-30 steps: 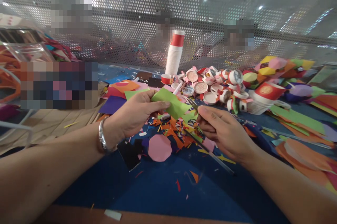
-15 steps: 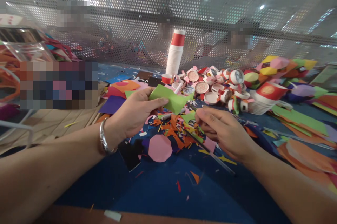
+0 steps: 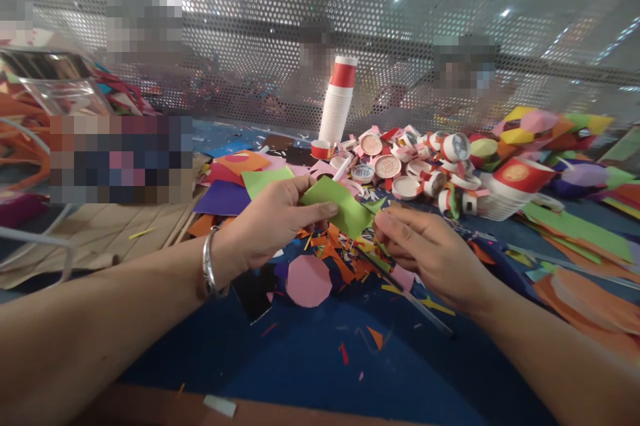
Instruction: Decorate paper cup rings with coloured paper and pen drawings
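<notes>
My left hand (image 3: 270,223), with a silver bracelet on the wrist, pinches a folded light-green piece of paper (image 3: 337,206) between thumb and fingers, just above the table. My right hand (image 3: 430,253) is closed, its fingertips at the paper's right corner; what it grips is hidden by the fingers. Under both hands lies a heap of orange, green and yellow paper scraps (image 3: 340,256) on the blue table cover (image 3: 300,359). A pink paper octagon (image 3: 307,281) lies beside the scraps, and a thin dark rod (image 3: 425,309) runs out from under my right hand.
A tall stack of white paper cups with a red one on top (image 3: 337,103) stands at the back. Several cut cup bottoms and rings (image 3: 415,166) lie to its right. Coloured paper sheets (image 3: 575,233) cover the right side, more sheets (image 3: 225,196) the left. A perforated metal screen (image 3: 250,46) closes the back.
Both hands have drifted slightly right and down with the green paper. My right fingertips have closed in on the paper's right corner.
</notes>
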The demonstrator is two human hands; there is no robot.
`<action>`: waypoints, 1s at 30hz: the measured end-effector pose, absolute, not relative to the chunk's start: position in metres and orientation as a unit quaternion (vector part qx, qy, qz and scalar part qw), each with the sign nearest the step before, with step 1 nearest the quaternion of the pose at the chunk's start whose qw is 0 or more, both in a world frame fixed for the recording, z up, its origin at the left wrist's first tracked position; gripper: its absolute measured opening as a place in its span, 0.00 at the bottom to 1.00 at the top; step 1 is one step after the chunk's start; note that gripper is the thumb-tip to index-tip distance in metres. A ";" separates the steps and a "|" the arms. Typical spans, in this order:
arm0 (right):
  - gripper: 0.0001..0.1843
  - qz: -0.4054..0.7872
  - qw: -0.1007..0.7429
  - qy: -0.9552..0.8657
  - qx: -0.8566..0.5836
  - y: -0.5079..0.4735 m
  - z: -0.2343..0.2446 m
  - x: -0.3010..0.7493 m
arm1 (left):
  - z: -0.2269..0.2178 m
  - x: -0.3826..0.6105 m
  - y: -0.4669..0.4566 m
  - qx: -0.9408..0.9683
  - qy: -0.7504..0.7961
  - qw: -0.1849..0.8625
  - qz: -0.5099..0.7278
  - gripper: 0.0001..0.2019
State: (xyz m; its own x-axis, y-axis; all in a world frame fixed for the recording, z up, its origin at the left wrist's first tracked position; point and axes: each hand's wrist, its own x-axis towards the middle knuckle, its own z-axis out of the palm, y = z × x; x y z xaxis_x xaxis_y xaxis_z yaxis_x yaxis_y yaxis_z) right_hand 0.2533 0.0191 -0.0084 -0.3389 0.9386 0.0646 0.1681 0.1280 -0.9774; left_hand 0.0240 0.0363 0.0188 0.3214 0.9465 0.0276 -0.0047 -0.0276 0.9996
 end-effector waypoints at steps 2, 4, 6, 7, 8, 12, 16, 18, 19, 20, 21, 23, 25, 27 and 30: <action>0.27 0.484 0.376 -0.661 -0.433 0.020 -0.009 0.255 | 0.019 0.024 0.036 0.579 0.400 0.577 0.416 0.09; 0.27 0.466 0.374 -0.672 -0.438 0.020 -0.010 0.255 | 0.020 0.024 0.037 0.576 0.395 0.585 0.414 0.07; 0.27 0.452 0.376 -0.679 -0.440 0.021 -0.010 0.255 | 0.020 0.023 0.037 0.577 0.395 0.585 0.411 0.04; 0.27 0.446 0.377 -0.682 -0.440 0.021 -0.010 0.255 | 0.019 0.023 0.037 0.580 0.394 0.583 0.410 0.04; 0.27 0.442 0.378 -0.685 -0.440 0.021 -0.010 0.255 | 0.019 0.023 0.037 0.583 0.394 0.582 0.408 0.04; 0.27 0.432 0.379 -0.691 -0.439 0.020 -0.011 0.255 | 0.017 0.022 0.038 0.586 0.389 0.580 0.410 0.06; 0.27 0.428 0.373 -0.698 -0.437 0.021 -0.011 0.256 | 0.016 0.021 0.039 0.583 0.388 0.587 0.406 0.07; 0.27 0.426 0.366 -0.704 -0.435 0.022 -0.010 0.256 | 0.016 0.021 0.039 0.587 0.386 0.590 0.399 0.07; 0.27 0.425 0.363 -0.706 -0.435 0.022 -0.010 0.256 | 0.015 0.022 0.039 0.590 0.383 0.590 0.396 0.08; 0.27 0.423 0.362 -0.708 -0.434 0.022 -0.009 0.256 | 0.015 0.022 0.038 0.593 0.380 0.592 0.391 0.08; 0.27 0.422 0.362 -0.709 -0.434 0.022 -0.009 0.256 | 0.016 0.022 0.038 0.595 0.377 0.597 0.384 0.09; 0.27 0.420 0.362 -0.711 -0.433 0.021 -0.009 0.256 | 0.016 0.023 0.037 0.594 0.372 0.610 0.370 0.09; 0.27 0.418 0.361 -0.713 -0.432 0.020 -0.008 0.256 | 0.016 0.023 0.036 0.589 0.373 0.621 0.358 0.08; 0.27 0.415 0.360 -0.716 -0.432 0.020 -0.008 0.255 | 0.017 0.024 0.035 0.588 0.378 0.620 0.357 0.07; 0.27 0.410 0.362 -0.720 -0.428 0.019 -0.008 0.255 | 0.016 0.024 0.035 0.590 0.379 0.614 0.363 0.06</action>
